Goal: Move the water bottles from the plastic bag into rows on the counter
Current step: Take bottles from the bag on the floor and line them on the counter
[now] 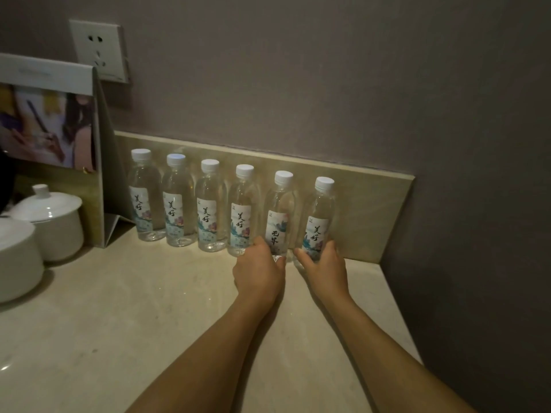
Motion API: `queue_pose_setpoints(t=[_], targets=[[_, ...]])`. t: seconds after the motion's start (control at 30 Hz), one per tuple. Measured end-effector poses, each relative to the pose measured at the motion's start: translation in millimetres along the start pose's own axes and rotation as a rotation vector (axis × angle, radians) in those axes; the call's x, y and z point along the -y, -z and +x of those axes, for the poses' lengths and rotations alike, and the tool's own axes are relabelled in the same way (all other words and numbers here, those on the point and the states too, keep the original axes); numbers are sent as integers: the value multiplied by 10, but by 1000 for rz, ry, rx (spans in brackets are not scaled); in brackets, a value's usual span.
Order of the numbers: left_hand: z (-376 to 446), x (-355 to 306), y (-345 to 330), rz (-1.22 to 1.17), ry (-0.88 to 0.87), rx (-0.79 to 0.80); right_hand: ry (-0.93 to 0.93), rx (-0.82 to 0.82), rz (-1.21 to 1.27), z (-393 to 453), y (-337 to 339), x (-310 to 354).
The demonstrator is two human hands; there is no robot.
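Several clear water bottles with white caps and printed labels stand upright in one row along the backsplash of the beige counter (134, 308). My left hand (258, 271) grips the base of the fifth bottle (278, 216), its thumb beside the fourth bottle (242, 210). My right hand (323, 263) grips the base of the rightmost bottle (319, 219). Both bottles stand on the counter. No plastic bag is in view.
A standing sign (50, 120) with a photo is at the left, beside the first bottle (144, 195). White lidded ceramic cups (52, 222) sit at the far left. A wall socket (100, 50) is above. The wall (477, 204) bounds the counter's right edge.
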State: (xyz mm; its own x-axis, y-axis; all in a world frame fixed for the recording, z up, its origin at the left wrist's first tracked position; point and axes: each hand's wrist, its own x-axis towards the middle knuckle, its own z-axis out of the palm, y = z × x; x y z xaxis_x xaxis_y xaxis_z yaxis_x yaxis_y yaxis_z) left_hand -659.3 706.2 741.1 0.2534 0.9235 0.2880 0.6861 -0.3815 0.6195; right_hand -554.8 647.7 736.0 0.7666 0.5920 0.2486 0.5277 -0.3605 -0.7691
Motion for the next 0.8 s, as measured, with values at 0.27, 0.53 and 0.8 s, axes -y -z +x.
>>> queue_pose_setpoints(t=[0.27,0.53,0.8], targets=[[-10,-18,11,14,-6,5,-12,5,25,-66,18,33],[-9,-35,9,49,-17,15,8,6,-3,-59,28,12],[-31,-36,8,-5,-32,1,17,-8,-53,-62,33,28]])
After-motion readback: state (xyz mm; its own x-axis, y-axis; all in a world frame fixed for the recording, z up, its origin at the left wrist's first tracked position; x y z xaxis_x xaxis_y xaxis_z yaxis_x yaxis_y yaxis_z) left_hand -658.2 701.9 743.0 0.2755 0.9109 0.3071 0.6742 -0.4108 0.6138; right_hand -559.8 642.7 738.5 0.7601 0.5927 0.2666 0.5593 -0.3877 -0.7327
